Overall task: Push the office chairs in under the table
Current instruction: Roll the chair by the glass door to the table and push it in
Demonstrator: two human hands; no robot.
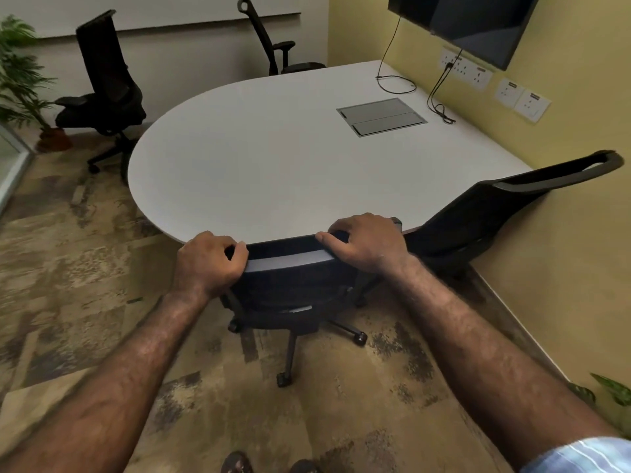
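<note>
- Chair being handled [293, 288]: a black office chair, seen from behind, is set at the near curved edge of the white table [259, 165], its backrest top touching or just short of that edge; its wheeled base is seen on the carpet below.
- Left hand [210, 264]: fingers are curled over the left end of the backrest's top rail, which is gripped.
- Right hand [367, 240]: the right end of the same rail is gripped, with fingers wrapped over the top and the thumb laid along the near side.
- Second chair [485, 213]: it is found at the table's near right edge, beside the yellow wall, backrest tilted away to the right.
- Third chair [102, 93]: it stands off the table's far left edge, near a potted plant [20, 80], well apart from the table.
- Fourth chair [273, 46]: it is placed behind the table's far edge, its seat partly hidden by the tabletop.
- Grey cable hatch [381, 117]: it is set into the tabletop toward the far right corner, with 2 black cables [440, 97] trailing from the wall sockets below a mounted screen [478, 22].
</note>
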